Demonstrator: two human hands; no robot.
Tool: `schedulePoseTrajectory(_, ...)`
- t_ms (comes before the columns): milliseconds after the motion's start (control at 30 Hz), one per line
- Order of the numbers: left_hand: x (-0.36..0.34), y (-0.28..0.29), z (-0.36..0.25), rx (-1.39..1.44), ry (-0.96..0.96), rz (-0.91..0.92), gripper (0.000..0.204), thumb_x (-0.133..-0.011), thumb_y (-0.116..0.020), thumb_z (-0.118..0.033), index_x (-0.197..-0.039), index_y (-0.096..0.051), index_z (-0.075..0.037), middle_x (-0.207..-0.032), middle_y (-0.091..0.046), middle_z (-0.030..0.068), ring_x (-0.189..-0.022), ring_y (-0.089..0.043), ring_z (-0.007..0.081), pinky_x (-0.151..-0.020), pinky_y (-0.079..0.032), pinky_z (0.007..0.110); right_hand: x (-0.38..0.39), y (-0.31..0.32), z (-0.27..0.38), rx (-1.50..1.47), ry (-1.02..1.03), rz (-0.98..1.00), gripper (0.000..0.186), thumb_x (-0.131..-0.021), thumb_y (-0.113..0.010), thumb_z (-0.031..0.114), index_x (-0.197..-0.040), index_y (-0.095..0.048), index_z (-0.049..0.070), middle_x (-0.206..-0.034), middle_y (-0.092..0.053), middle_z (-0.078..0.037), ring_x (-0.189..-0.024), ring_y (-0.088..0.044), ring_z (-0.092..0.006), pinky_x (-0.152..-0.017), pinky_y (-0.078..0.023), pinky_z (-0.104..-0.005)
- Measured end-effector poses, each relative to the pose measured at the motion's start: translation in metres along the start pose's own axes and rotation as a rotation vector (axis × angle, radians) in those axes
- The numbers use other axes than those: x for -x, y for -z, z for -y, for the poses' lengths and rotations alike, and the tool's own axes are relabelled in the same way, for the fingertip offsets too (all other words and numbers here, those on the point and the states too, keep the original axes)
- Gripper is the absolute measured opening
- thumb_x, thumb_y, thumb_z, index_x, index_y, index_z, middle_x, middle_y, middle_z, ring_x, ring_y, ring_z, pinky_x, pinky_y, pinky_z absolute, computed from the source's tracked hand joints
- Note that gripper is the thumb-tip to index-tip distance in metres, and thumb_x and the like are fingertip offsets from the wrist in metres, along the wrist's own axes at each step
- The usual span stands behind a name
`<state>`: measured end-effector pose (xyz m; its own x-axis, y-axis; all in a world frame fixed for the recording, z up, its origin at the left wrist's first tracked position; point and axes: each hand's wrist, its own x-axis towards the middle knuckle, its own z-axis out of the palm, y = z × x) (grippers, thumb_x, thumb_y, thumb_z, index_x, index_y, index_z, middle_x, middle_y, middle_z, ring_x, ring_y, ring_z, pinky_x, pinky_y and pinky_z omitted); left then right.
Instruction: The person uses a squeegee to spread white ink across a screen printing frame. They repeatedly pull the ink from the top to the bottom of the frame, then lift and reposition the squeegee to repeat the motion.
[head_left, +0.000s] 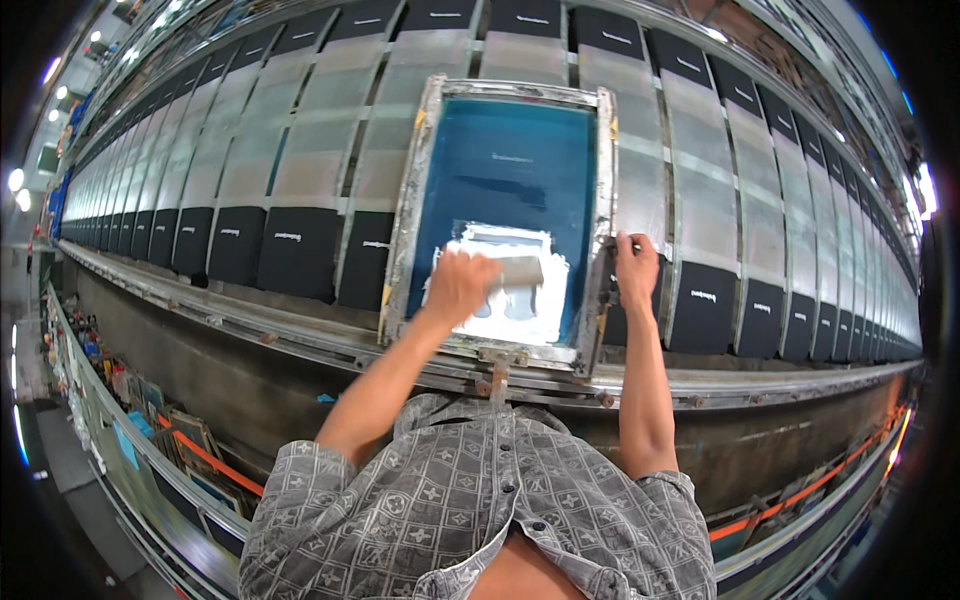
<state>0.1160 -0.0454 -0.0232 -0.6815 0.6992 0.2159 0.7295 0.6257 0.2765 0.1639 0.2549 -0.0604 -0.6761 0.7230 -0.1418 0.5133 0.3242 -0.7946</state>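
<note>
In the head view, a metal-framed screen (512,163) with a blue mesh lies across a long row of pallets in front of me. White ink (532,325) is spread in a patch over the near part of the mesh. My left hand (462,280) is closed on a grey scraper (522,268), held over that patch. My right hand (637,258) is at the screen's right edge, fingers curled on a dark fitting (611,262) there.
Pallets with black fabric pieces (300,250) run far to both sides. A metal rail (760,378) runs along their near edge, between me and the pallets. Lower left, a shelf with assorted boards (192,443) sits behind an orange beam (205,452).
</note>
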Motion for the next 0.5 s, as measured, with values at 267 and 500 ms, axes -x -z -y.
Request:
schedulePoseTrajectory(267, 0.087, 0.055, 0.032, 0.055, 0.014, 0.025, 0.028, -0.063, -0.064, -0.004, -0.089, -0.066, -0.011, -0.092, -0.066, 0.0017, -0.083, -0.059, 0.0227, -0.076, -0.043, 0.037, 0.053, -0.054, 0.054, -0.02, 0.144, -0.088, 0.031, -0.091, -0.059, 0.032, -0.089, -0.064, 0.001, -0.076, -0.065, -0.019, -0.069, -0.063, -0.0317, -0.065, -0.048, -0.0409)
schedulePoseTrajectory(500, 0.093, 0.097, 0.122, 0.069, 0.098, 0.159, 0.026, -0.058, -0.079, -0.01, -0.082, -0.07, -0.009, -0.085, -0.069, 0.0037, -0.084, -0.061, 0.0238, -0.075, -0.04, 0.039, 0.09, -0.137, 0.096, -0.195, 0.156, -0.074, 0.029, -0.089, -0.062, 0.03, -0.091, -0.063, 0.001, -0.08, -0.066, -0.019, -0.074, -0.064, -0.0352, -0.068, -0.048, -0.04)
